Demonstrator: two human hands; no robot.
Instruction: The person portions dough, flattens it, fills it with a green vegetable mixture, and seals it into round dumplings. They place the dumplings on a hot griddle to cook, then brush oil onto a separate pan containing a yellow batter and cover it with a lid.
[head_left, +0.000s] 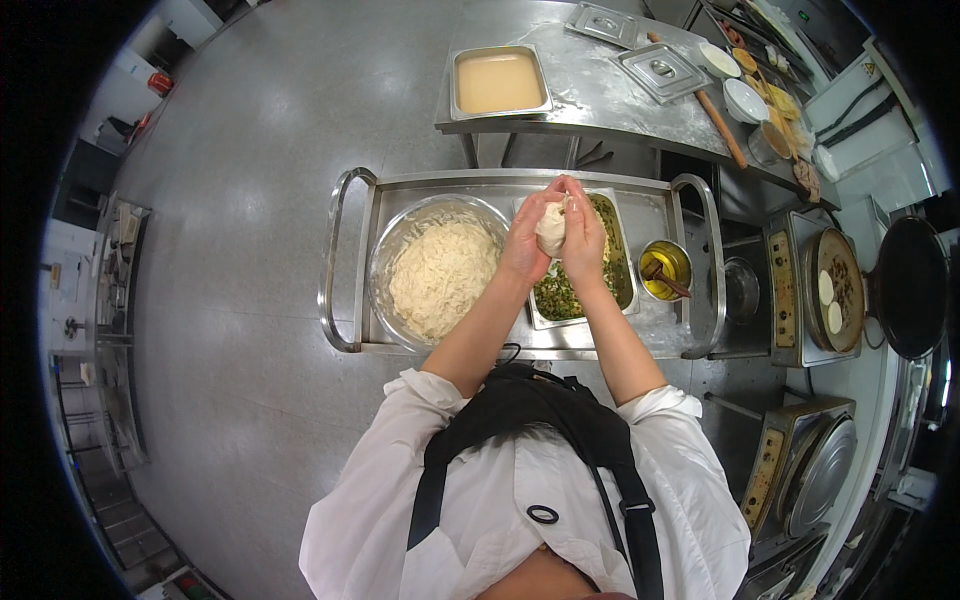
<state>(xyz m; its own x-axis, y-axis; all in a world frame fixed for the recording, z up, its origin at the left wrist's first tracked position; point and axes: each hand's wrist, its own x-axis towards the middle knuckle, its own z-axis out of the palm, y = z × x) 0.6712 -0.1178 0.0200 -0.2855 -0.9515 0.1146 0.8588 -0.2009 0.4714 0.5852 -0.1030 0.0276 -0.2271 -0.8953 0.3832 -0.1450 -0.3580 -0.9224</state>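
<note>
Cupped together, my left hand (528, 234) and my right hand (585, 236) hold a ball of pale dough (552, 229) between the palms. The fingertips of both hands meet at its far end. Below them sits a rectangular steel pan (628, 264) of chopped green filling (561, 294), with paler yellowish bits along its right part. My forearms hide some of the pan. To the left, a large metal bowl (381, 289) holds a wet, shaggy mass of dough (442, 274). A small steel pot (682, 259) of yellow oil stands at the right with a wooden-handled brush (664, 279) in it.
All this rests on a steel trolley (450, 177) with looped handles. Beyond it, a floured steel table (570, 64) carries a pan of tan liquid (501, 81), steel lids (663, 71), a rolling pin (721, 129) and white bowls (745, 101). At right, an open griddle (846, 281) holds two pale dough rounds (830, 300).
</note>
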